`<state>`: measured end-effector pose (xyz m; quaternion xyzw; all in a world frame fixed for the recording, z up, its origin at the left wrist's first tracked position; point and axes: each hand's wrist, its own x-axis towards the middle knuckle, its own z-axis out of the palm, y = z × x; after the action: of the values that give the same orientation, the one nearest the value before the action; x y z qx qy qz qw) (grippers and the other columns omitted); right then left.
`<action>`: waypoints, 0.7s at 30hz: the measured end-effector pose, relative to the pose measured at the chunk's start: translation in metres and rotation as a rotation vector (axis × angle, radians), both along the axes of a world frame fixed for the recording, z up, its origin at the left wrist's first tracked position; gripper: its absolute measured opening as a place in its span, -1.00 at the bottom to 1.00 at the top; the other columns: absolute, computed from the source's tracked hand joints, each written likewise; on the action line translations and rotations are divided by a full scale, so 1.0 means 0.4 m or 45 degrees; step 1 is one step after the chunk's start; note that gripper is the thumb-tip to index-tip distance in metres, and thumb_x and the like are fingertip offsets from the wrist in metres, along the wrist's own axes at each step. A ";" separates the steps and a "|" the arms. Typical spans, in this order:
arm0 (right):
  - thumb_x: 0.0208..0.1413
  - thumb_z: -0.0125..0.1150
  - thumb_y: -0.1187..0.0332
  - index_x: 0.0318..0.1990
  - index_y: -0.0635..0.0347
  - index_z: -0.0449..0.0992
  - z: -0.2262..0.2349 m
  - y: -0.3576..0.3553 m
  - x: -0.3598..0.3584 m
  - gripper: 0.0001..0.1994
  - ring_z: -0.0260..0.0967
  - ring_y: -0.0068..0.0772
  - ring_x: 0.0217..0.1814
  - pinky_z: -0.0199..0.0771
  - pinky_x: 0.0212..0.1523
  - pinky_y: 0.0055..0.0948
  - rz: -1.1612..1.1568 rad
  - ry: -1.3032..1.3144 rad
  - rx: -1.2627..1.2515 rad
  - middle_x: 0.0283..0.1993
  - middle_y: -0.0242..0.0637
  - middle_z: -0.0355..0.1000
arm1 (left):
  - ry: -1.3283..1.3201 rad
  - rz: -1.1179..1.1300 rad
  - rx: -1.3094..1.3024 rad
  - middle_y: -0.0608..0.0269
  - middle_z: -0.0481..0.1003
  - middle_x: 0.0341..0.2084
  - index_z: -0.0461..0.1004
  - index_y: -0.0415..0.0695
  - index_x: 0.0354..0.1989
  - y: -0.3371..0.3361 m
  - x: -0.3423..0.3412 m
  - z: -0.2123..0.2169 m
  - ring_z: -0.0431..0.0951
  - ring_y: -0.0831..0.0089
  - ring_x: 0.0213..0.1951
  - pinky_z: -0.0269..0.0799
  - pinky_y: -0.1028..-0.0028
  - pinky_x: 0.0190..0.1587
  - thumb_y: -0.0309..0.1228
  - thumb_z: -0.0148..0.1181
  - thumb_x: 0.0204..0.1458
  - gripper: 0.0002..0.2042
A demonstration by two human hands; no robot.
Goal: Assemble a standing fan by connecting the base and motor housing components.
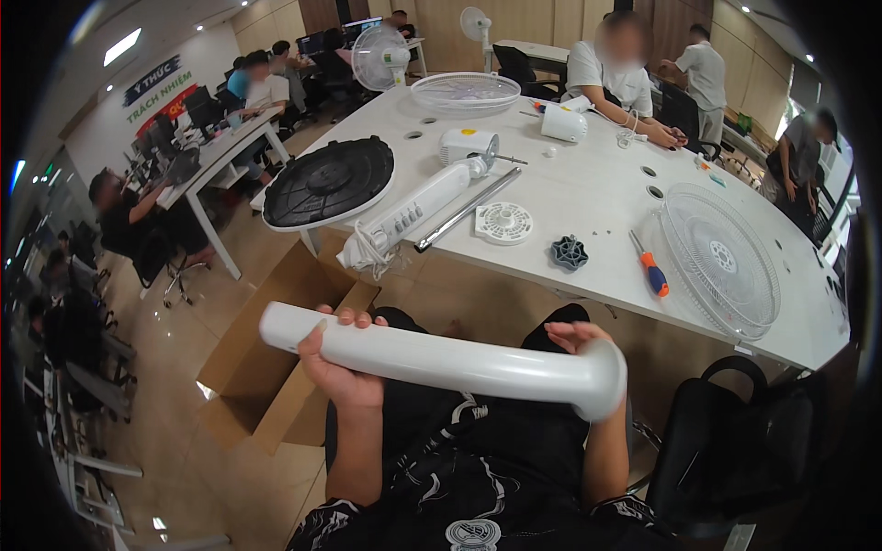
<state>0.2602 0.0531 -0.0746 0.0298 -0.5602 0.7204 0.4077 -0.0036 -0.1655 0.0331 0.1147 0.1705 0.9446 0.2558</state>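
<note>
Across my lap, off the table's near edge, lies a white fan stand tube [441, 360] with a flared end on the right. My left hand [346, 372] is wrapped round its narrower left part, thumb on the near side. At the flare, my right hand [581, 335] curls over the end; its palm is hidden behind the tube. Beyond, on the table, are a white fan control column [413, 207] with a coiled cord, a metal rod [469, 209], a round slotted white cover [503, 223] and a dark star-shaped knob [569, 252].
The white table [560, 202] also bears a black round base [331, 182], a fan motor [469, 145], fan grilles [721, 257] and a screwdriver [650, 264]. A cardboard box [266, 349] stands at left below, a black bag [726, 441] at right. Another person [616, 78] sits across.
</note>
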 end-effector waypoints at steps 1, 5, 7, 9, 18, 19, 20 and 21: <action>0.20 0.15 0.34 0.26 0.24 0.34 -0.024 0.054 0.011 -0.52 0.24 -0.11 0.39 0.12 0.43 -0.21 0.089 -0.214 -0.259 0.27 0.12 0.34 | 0.119 0.090 -0.008 0.24 0.39 -0.41 0.29 -0.07 -0.08 -0.006 0.004 0.021 0.49 0.29 -0.34 0.43 0.17 -0.01 -0.19 0.10 -0.02 -0.64; 0.14 0.22 0.49 0.32 0.25 0.25 -0.048 0.053 0.006 -0.43 0.19 -0.24 0.43 0.12 0.41 -0.26 -0.205 -0.853 -0.026 0.34 -0.10 0.29 | 1.064 0.214 -0.282 0.03 0.49 -0.38 0.22 -0.19 -0.02 0.066 0.034 -0.049 0.56 0.19 -0.31 0.53 0.10 -0.13 -0.29 0.12 -0.06 -0.56; 0.03 0.39 0.41 0.33 0.26 0.24 -0.003 0.015 -0.039 -0.31 0.15 -0.21 0.45 0.10 0.42 -0.23 -0.241 -0.788 0.531 0.37 -0.08 0.24 | 1.260 0.114 -0.402 0.02 0.53 -0.34 0.27 -0.21 -0.05 0.128 0.063 -0.132 0.59 0.24 -0.26 0.56 0.22 -0.12 -0.61 0.25 -0.16 -0.55; -0.15 0.56 0.32 0.34 0.30 0.20 0.070 -0.051 -0.101 -0.12 0.14 -0.14 0.45 0.09 0.42 -0.24 -0.163 -0.789 0.804 0.34 -0.03 0.27 | 1.406 0.013 -0.693 0.20 0.56 -0.39 0.46 -0.25 -0.28 0.185 0.087 -0.171 0.58 0.46 -0.29 0.52 0.42 -0.14 -0.58 0.39 -0.18 -0.73; -0.24 0.51 0.41 0.05 0.30 0.47 0.003 -0.073 -0.200 -0.41 0.47 -0.30 0.02 0.41 0.10 -0.37 -0.461 -0.496 0.380 -0.03 -0.18 0.50 | 1.403 -0.451 -0.691 0.21 0.59 -0.23 0.55 -0.28 -0.17 0.309 0.162 -0.171 0.57 0.46 -0.14 0.46 0.41 -0.01 -0.45 0.56 -0.27 -0.56; -0.24 0.51 0.41 0.05 0.30 0.47 -0.012 -0.070 -0.189 -0.41 0.47 -0.30 0.02 0.41 0.10 -0.37 -0.495 -0.493 0.372 -0.03 -0.18 0.50 | 1.421 -0.478 -0.674 0.21 0.59 -0.23 0.55 -0.28 -0.17 0.319 0.146 -0.164 0.57 0.46 -0.14 0.46 0.41 -0.01 -0.45 0.56 -0.27 -0.56; -0.22 0.48 0.45 -0.01 0.28 0.49 -0.039 -0.065 -0.177 -0.49 0.48 -0.37 -0.04 0.44 0.05 -0.39 -0.415 -0.466 0.230 -0.09 -0.24 0.52 | 1.546 -0.698 -0.505 0.18 0.54 -0.10 0.47 -0.29 -0.01 0.336 0.124 -0.148 0.51 0.42 0.00 0.38 0.38 0.09 -0.37 0.62 -0.33 -0.36; -0.20 0.46 0.48 -0.06 0.27 0.51 -0.058 -0.057 -0.167 -0.55 0.50 -0.44 -0.09 0.46 0.01 -0.41 -0.334 -0.434 0.092 -0.15 -0.29 0.54 | 1.661 -0.917 -0.327 0.15 0.49 0.04 0.40 -0.30 0.14 0.355 0.095 -0.129 0.45 0.38 0.13 0.31 0.36 0.20 -0.30 0.68 -0.39 -0.16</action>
<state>0.1935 0.0303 -0.0980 -0.1510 -0.6454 0.6353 0.3962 0.0344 -0.0237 -0.0185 0.6686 0.3480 0.5158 0.4071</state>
